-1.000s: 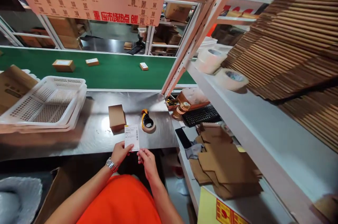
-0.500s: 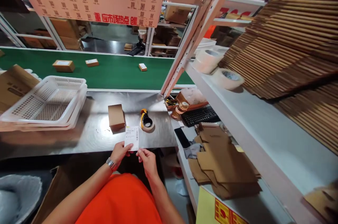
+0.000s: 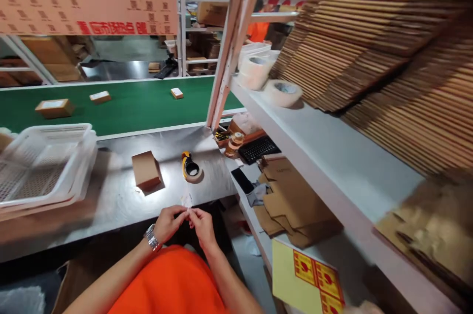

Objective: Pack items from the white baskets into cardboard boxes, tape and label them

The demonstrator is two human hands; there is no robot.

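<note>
Both hands meet just off the near edge of the metal table. My left hand (image 3: 170,224), with a metal watch at the wrist, is closed in a pinch on a white printed label (image 3: 186,200). The fingers of my right hand (image 3: 202,225) pinch at the label's near end, touching the left fingertips. Only a small, tilted part of the label shows beyond the fingers. Ahead of them on the table (image 3: 114,205) stand a closed brown cardboard box (image 3: 145,170) and, to its right, a yellow and black tape dispenser (image 3: 191,167).
Stacked white plastic baskets (image 3: 70,176) stand at left. A green conveyor belt (image 3: 140,107) carries small labelled boxes. At right, a shelf (image 3: 314,141) holds tape rolls (image 3: 284,93) and stacked cardboard (image 3: 354,43); below lie a phone (image 3: 242,181), a keyboard (image 3: 258,149) and flattened boxes (image 3: 295,200).
The view has swung to the right. My hands have drawn together, fingertips now touching, and the label, earlier spread flat and facing up, shows far less of itself.
</note>
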